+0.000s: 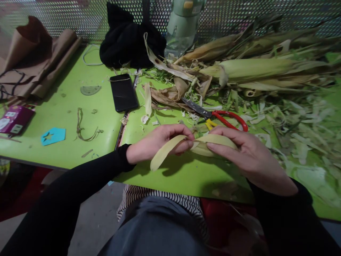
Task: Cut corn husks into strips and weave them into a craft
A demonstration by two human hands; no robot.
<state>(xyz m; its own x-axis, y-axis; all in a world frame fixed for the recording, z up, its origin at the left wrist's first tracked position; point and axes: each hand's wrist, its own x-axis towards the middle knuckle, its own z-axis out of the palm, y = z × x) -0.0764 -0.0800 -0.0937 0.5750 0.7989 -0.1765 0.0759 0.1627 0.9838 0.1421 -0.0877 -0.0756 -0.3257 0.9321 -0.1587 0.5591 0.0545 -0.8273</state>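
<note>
Pale yellow-green corn husk strips (pixel 168 152) are held between my two hands, just above the near edge of the green table. My left hand (pixel 162 140) pinches them close to where they meet, and one strip curves down to the left past the fingers. On the other side my right hand (pixel 247 153) grips the husk between thumb and fingers. The exact join between the strips is partly hidden by fingertips. Just beyond my hands lie scissors with red handles (pixel 236 120), their blades pointing up and left. A small yellow-handled tool (pixel 210 124) is partly covered beside them.
A heap of corn husks (pixel 255 71) and scraps covers the right side. Behind stand a green bottle (pixel 182 28) and a black cloth bundle (pixel 130 42). Leftward are a phone (pixel 124 93), a protractor (pixel 90 90), a blue paper piece (pixel 53 136), a purple box (pixel 16 119) and brown paper (pixel 39 64).
</note>
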